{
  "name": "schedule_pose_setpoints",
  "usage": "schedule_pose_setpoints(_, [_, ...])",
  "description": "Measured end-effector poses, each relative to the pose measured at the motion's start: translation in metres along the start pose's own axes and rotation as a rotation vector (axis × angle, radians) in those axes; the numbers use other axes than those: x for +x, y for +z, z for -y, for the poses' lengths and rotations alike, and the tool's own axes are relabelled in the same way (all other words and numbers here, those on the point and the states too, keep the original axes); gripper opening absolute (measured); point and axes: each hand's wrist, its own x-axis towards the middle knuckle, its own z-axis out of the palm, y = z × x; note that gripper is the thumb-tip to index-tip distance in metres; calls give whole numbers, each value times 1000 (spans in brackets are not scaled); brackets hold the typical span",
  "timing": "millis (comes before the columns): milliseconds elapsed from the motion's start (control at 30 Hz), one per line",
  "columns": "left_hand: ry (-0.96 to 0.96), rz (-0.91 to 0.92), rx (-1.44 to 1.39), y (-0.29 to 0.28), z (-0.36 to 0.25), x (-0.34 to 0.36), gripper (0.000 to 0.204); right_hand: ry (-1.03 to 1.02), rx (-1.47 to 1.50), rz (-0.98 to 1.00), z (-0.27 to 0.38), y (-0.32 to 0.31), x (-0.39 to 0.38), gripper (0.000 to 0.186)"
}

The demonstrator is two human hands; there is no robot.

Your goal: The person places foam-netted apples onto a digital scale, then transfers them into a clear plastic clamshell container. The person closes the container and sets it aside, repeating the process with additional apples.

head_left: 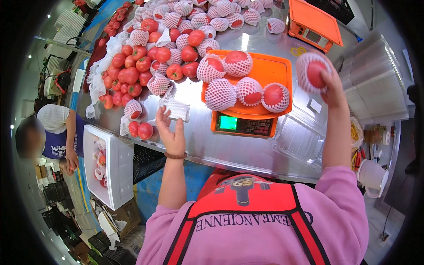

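My right hand [331, 88] grips a red tomato in white foam netting [309, 70], raised to the right of an orange scale pan [265, 70]. Several netted tomatoes [216, 92] rest in that pan, above the scale's lit display [228, 123]. My left hand [172, 134] is open, fingers spread, beside an unfilled white foam net sleeve [176, 108]. Bare red tomatoes [128, 75] lie piled on the steel table [229, 154], with more netted ones [194, 9] at the back.
A second orange scale [313, 22] stands at back right. Clear plastic trays [371, 79] are stacked at right, others [298, 145] lie flat. A white foam box [110, 168] sits at lower left, beside a co-worker [62, 137] in blue. A white jug [371, 176] is at right.
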Motion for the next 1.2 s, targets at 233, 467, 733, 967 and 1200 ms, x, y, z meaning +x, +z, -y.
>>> schedule_pose_setpoints(233, [-549, 710, -733, 18, -40, -95, 76, 138, -441, 364, -63, 106, -115, 71])
schedule_pose_setpoints(467, [-947, 519, -721, 25, 7, -116, 77, -112, -824, 469, -160, 196, -132, 74])
schedule_pose_setpoints(733, [-772, 376, -689, -10, 84, -60, 65, -395, -802, 315, -96, 147, -117, 60])
schedule_pose_setpoints(967, [-262, 333, 174, -24, 115, 16, 55, -284, -1041, -241, -71, 76, -77, 72])
schedule_pose_setpoints(1200, [160, 325, -56, 45, -10, 85, 61, -221, -1089, -118, -87, 62, -28, 78])
